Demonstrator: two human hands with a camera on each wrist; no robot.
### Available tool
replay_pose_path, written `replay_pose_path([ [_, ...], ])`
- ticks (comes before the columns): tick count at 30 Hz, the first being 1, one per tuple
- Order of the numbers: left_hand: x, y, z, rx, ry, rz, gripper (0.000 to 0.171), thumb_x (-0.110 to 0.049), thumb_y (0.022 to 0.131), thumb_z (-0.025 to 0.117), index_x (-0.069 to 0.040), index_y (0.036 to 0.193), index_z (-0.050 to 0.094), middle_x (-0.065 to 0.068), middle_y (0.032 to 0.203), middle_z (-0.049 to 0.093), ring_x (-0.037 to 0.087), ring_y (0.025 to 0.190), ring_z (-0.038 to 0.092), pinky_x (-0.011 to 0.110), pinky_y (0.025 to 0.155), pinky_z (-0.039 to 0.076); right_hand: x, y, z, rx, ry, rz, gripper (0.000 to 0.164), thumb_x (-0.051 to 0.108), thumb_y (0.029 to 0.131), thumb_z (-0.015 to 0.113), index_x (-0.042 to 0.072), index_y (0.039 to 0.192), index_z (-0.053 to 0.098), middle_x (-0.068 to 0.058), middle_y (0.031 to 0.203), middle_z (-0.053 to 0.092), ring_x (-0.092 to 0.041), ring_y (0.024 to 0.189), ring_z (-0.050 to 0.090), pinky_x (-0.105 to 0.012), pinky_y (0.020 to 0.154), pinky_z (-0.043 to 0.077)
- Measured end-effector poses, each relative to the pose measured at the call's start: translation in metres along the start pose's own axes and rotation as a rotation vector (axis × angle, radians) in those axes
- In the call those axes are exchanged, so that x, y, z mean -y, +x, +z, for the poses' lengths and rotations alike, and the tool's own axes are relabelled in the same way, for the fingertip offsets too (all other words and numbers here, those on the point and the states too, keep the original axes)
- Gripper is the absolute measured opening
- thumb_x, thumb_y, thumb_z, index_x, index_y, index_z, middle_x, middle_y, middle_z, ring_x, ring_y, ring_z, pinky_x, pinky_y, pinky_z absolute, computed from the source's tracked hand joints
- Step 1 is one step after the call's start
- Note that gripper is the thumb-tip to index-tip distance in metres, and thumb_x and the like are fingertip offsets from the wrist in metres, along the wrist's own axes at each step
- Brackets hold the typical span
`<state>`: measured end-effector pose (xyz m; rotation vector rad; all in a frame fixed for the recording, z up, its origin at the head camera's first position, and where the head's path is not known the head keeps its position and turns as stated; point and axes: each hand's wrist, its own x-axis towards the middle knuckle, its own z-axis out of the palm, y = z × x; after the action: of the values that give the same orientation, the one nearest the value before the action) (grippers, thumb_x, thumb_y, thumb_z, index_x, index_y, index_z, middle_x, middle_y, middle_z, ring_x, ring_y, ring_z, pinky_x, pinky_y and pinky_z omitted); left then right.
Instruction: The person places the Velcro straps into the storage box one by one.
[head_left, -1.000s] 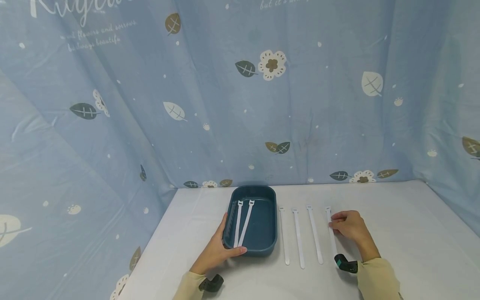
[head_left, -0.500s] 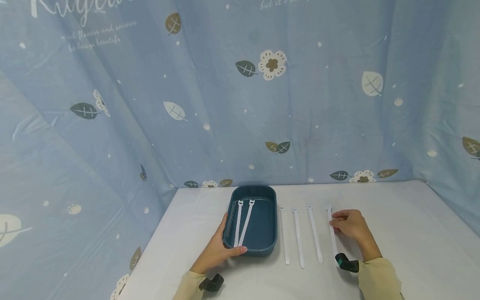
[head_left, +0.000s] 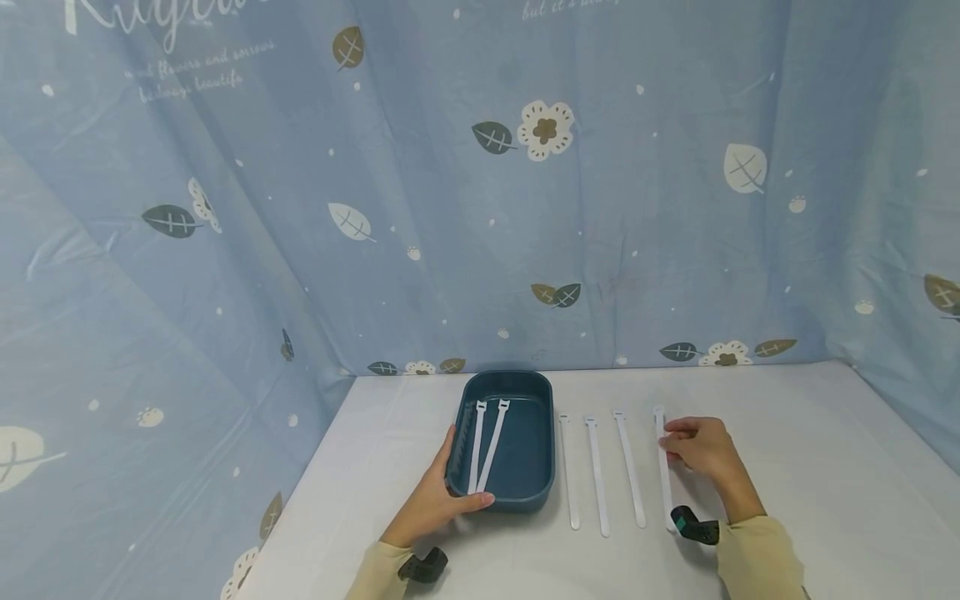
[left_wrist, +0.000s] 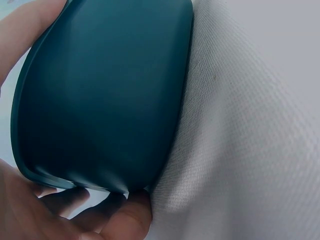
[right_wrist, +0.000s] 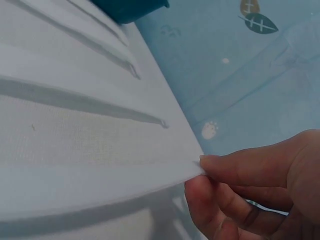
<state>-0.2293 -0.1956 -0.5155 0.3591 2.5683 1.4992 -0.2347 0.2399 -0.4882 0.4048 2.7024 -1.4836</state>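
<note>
My left hand (head_left: 442, 497) grips the near left corner of a dark teal plastic box (head_left: 530, 454), thumb over the front rim and fingers along the left wall. In the left wrist view the box's wall (left_wrist: 105, 100) fills the space between thumb and fingers. Inside lie two white cable tie straps (head_left: 492, 446) with slotted heads. At the right of the table, thumb and fingers of my right hand (head_left: 701, 447) pinch another white cable tie strap (head_left: 664, 479) near its head. The right wrist view shows that strap (right_wrist: 95, 187) bowed up, with a shadow beneath.
Three more white straps (head_left: 597, 475) lie side by side on the white tablecloth (head_left: 832, 467), between the box and my right hand. A blue printed curtain (head_left: 637, 208) stands behind the table and along its sides. Dark wrist cameras (head_left: 693, 527) sit at both sleeves.
My right hand has shifted slightly toward the back and right, and the pinched strap's head has moved a little farther back with it. The left hand and box have stayed put.
</note>
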Motion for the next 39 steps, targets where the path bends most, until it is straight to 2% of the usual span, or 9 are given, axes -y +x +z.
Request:
replay_pose_path([
  [7, 0.001, 0.0, -0.001, -0.001, -0.003, 0.001, 0.129, -0.036, 0.077, 0.092, -0.026, 0.168, 0.001, 0.007, 0.176, 0.009, 0.041, 0.161, 0.016, 0.068, 0.123, 0.026, 0.001, 0.0, -0.003, 0.003, 0.019, -0.019, 0.039, 0.012, 0.098, 0.067, -0.012, 0.128, 0.06, -0.019, 0.098, 0.073, -0.014, 0.074, 0.069, -0.031, 0.064, 0.053],
  [16, 0.002, 0.0, 0.0, -0.007, -0.002, 0.005, 0.128, -0.037, 0.078, 0.091, -0.024, 0.169, 0.002, 0.008, 0.176, 0.01, 0.041, 0.16, 0.017, 0.068, 0.123, 0.025, 0.006, -0.002, -0.006, -0.002, 0.048, -0.021, 0.043, 0.017, 0.1, 0.065, -0.011, 0.132, 0.059, -0.026, 0.11, 0.073, -0.011, 0.077, 0.071, -0.032, 0.065, 0.051],
  [23, 0.001, 0.0, 0.0, -0.002, 0.001, -0.003, 0.128, -0.036, 0.078, 0.091, -0.025, 0.169, 0.002, 0.008, 0.176, 0.01, 0.041, 0.16, 0.017, 0.068, 0.123, 0.025, 0.009, -0.005, -0.008, -0.006, 0.055, -0.018, 0.047, 0.02, 0.1, 0.065, -0.01, 0.135, 0.058, -0.022, 0.109, 0.074, -0.01, 0.079, 0.071, -0.03, 0.067, 0.052],
  [30, -0.003, -0.001, -0.001, 0.005, 0.0, -0.007, 0.128, -0.037, 0.078, 0.091, -0.033, 0.167, 0.0, 0.008, 0.176, 0.009, 0.04, 0.161, 0.016, 0.068, 0.123, 0.024, 0.01, -0.005, -0.006, -0.01, 0.069, -0.021, 0.047, 0.022, 0.101, 0.066, -0.008, 0.136, 0.059, -0.02, 0.111, 0.075, -0.01, 0.081, 0.072, -0.03, 0.068, 0.052],
  [39, -0.002, -0.001, 0.0, 0.005, 0.001, -0.011, 0.128, -0.038, 0.078, 0.091, -0.033, 0.167, 0.0, 0.008, 0.176, 0.01, 0.04, 0.161, 0.016, 0.068, 0.123, 0.025, 0.012, -0.006, -0.005, -0.015, 0.101, -0.027, 0.048, 0.023, 0.101, 0.067, -0.008, 0.137, 0.059, -0.016, 0.108, 0.076, -0.007, 0.079, 0.072, -0.028, 0.065, 0.052],
])
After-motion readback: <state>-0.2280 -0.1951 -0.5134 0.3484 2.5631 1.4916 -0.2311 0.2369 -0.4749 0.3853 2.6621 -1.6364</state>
